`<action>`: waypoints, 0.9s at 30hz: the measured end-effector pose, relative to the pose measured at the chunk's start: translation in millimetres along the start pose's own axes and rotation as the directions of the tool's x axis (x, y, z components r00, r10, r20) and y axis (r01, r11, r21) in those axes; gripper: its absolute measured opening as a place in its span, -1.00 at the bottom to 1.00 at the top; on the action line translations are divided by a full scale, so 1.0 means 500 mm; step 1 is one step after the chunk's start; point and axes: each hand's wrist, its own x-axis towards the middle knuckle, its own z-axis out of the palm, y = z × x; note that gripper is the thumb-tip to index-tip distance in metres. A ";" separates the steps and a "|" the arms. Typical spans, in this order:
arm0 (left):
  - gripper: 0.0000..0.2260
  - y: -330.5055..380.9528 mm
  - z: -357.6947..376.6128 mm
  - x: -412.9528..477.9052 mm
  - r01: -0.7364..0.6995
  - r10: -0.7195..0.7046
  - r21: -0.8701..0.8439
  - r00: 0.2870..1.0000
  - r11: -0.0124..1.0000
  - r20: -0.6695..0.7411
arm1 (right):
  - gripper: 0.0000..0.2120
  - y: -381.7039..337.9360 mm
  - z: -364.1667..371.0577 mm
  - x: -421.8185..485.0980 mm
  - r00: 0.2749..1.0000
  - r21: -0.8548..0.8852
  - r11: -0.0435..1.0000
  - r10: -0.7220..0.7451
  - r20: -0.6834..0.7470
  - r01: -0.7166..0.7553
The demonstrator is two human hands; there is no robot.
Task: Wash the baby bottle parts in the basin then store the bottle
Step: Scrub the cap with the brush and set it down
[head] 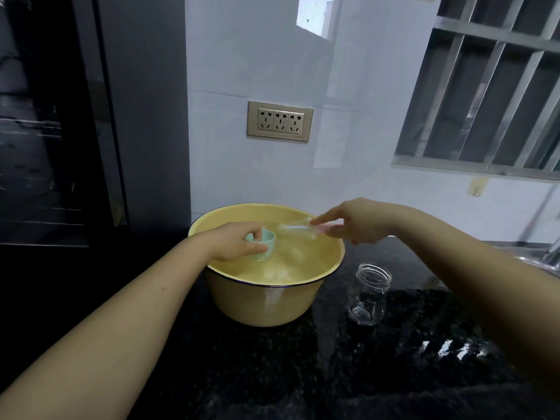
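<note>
Yellow basin (pixel 266 301): left hand (pixel 233 242) grips green cap (pixel 263 242); right hand (pixel 357 221) pinches brush (pixel 298 228). Bottle (pixel 368 294) empty on worktop (pixel 303 374); storing left.

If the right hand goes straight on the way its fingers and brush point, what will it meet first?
Probably the pale green cap held by the left hand: the right hand aims its brush leftward at it over the basin. Depth is unclear.

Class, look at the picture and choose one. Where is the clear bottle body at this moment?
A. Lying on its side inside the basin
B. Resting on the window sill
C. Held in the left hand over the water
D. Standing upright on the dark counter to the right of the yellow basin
D: the clear bottle body stands upright, mouth up, on the dark counter beside the yellow basin, with neither hand touching it.
</note>
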 end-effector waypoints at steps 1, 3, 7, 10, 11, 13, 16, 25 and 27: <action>-0.81 -0.001 0.000 0.001 -0.023 0.023 -0.004 1.000 1.000 0.004 | -0.62 -0.006 0.008 0.002 1.000 -0.098 0.995 0.008 -0.016 -0.010; -0.84 -0.004 -0.001 0.005 -0.047 0.047 -0.009 0.999 0.999 -0.009 | -0.59 -0.018 0.025 0.008 0.999 -0.284 0.958 0.018 -0.041 -0.029; -0.86 -0.002 -0.006 0.005 -0.041 0.037 -0.042 0.995 0.998 -0.096 | -0.64 -0.047 0.049 0.020 0.999 -0.473 0.881 -0.011 0.030 0.024; -0.81 0.002 -0.010 0.001 0.035 -0.039 -0.081 0.998 0.996 -0.056 | -0.65 -0.070 0.061 0.032 0.998 -0.515 0.855 -0.026 0.059 0.053; -0.78 0.002 -0.011 0.000 0.053 -0.057 -0.093 0.997 0.994 -0.042 | -0.65 -0.075 0.065 0.035 0.998 -0.514 0.856 -0.031 0.060 0.058; -0.73 0.005 -0.013 -0.001 0.074 -0.079 -0.130 0.996 0.989 -0.033 | -0.64 -0.082 0.073 0.041 0.996 -0.508 0.858 -0.046 0.077 0.079; -0.81 0.014 -0.021 0.000 0.137 -0.151 -0.229 0.988 0.964 -0.043 | -0.62 -0.081 0.082 0.041 0.998 -0.467 0.882 -0.045 0.049 0.063; -0.88 0.023 -0.022 -0.004 0.283 -0.363 -0.600 0.932 0.748 -0.013 | -0.56 -0.066 0.089 -0.005 0.956 -0.053 0.997 0.046 -0.289 -0.064; -0.91 0.030 -0.020 -0.005 0.282 -0.386 -0.668 0.922 0.689 -0.010 | -0.54 -0.079 0.091 -0.024 0.955 -0.012 1.000 0.014 -0.296 -0.019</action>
